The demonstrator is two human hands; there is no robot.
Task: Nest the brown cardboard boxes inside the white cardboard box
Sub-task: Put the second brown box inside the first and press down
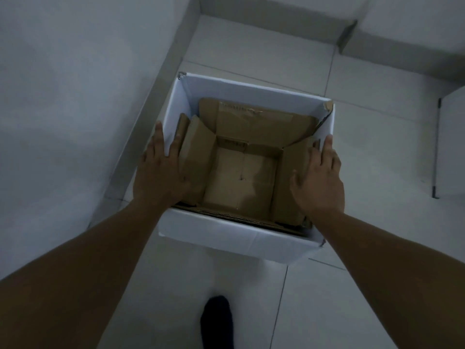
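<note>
A white cardboard box (234, 231) stands open on the tiled floor. Inside it sits a brown cardboard box (239, 182), open at the top, with its flaps standing up against the white walls. More brown cardboard edges show along the near inner wall. My left hand (161, 172) lies flat over the left rim, fingers spread across the white wall and the brown left flap. My right hand (319, 177) rests flat on the brown right flap at the right rim. Neither hand visibly grips anything.
A grey wall with a skirting board (151, 117) runs close along the box's left side. A step or ledge (347, 36) rises at the back right. A white panel with a thin pole (436, 147) stands at the right. A dark-socked foot (217, 321) is below the box.
</note>
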